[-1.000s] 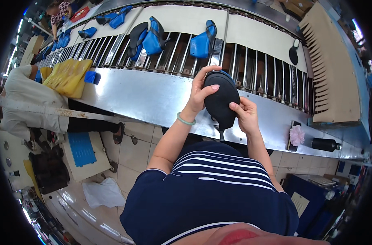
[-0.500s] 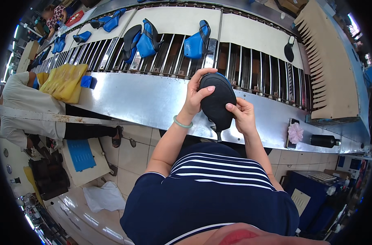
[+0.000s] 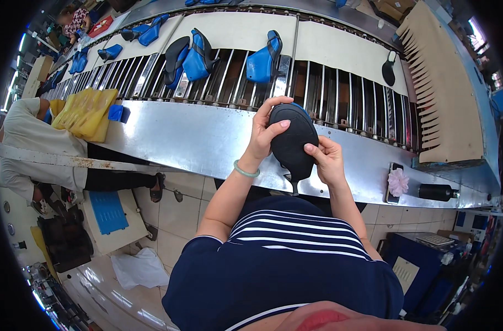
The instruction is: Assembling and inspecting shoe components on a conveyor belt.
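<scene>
The left hand [image 3: 264, 131] is gripping the forefoot of a black-soled shoe [image 3: 291, 139] while the right hand [image 3: 330, 159] is pinching its edge, their paired hold presumably steadying the upturned sole above the metal bench [image 3: 174, 127]; what they are touching underneath, I cannot tell.
</scene>
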A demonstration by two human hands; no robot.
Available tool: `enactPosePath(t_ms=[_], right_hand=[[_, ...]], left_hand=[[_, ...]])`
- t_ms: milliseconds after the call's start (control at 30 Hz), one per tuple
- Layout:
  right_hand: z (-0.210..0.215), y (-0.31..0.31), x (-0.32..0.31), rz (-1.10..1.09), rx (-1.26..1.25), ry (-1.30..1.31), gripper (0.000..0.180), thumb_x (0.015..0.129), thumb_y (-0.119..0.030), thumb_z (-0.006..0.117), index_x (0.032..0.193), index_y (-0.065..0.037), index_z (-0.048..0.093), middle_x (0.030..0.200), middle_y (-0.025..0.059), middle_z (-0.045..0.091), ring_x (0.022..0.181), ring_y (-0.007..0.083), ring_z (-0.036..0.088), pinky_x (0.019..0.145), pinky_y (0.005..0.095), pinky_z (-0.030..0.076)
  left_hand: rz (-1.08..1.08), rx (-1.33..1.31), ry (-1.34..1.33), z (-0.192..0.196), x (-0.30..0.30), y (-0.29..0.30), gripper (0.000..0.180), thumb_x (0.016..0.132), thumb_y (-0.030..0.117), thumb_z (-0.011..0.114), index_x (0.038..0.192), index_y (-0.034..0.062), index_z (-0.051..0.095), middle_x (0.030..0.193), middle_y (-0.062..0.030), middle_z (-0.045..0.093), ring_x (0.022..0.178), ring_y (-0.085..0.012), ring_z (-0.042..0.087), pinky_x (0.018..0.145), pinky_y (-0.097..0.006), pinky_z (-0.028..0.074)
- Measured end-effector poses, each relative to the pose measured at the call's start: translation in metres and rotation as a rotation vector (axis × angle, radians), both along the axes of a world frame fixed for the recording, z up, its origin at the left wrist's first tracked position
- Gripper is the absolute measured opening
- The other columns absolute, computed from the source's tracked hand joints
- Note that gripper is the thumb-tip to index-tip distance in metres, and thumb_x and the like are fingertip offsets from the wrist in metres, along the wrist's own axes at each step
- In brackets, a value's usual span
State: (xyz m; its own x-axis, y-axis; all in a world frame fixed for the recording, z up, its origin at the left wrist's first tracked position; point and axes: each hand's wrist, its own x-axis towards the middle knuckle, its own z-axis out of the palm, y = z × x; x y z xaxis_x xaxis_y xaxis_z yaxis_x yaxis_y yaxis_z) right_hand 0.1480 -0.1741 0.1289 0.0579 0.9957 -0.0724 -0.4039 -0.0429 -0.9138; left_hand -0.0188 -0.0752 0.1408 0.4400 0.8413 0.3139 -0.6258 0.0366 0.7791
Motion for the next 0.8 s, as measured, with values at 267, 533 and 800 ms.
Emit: enactPosePath(t_ms=[267,533,800], right_hand=[[0.002,0.000,0.001,-0.017,-0.001,0.010,0.020,0.089,-0.005,0.069,0.106,0.005,0.066,0.089,0.0086,0.072,0.077,0.0079,0.065,0.072,0.0208,0.051],[0.003,0.001,0.002,-0.027,-0.005,0.007,0.020,0.089,-0.005,0.069,0.106,0.005,0.066,0.087,0.0076,0.072,0.075,0.0072,0.064,0.071,0.0206,0.051],[0.005,0.001,0.003,-0.021,-0.008,-0.009,0.020,0.089,-0.005,0.069,0.106,0.005,0.066,0.087,0.0076,0.072,0.075,0.0070,0.064,0.069,0.0202,0.051]], left_hand=[[0.002,0.003,-0.003,-0.002,0.003,0.000,0.043,0.086,0.010,0.060,0.126,-0.0013,0.052,0.104,-0.0122,0.067,0.094,-0.0157,0.064,0.086,-0.028,0.050],[-0.023,-0.075,-0.005,0.002,0.004,0.000,0.036,0.090,0.012,0.055,0.124,-0.0008,0.053,0.102,-0.0124,0.067,0.091,-0.0156,0.065,0.083,-0.028,0.052],[-0.018,-0.123,0.022,0.006,0.005,0.003,0.030,0.091,0.010,0.051,0.118,-0.0004,0.056,0.096,-0.0122,0.068,0.084,-0.0153,0.067,0.076,-0.027,0.055]])
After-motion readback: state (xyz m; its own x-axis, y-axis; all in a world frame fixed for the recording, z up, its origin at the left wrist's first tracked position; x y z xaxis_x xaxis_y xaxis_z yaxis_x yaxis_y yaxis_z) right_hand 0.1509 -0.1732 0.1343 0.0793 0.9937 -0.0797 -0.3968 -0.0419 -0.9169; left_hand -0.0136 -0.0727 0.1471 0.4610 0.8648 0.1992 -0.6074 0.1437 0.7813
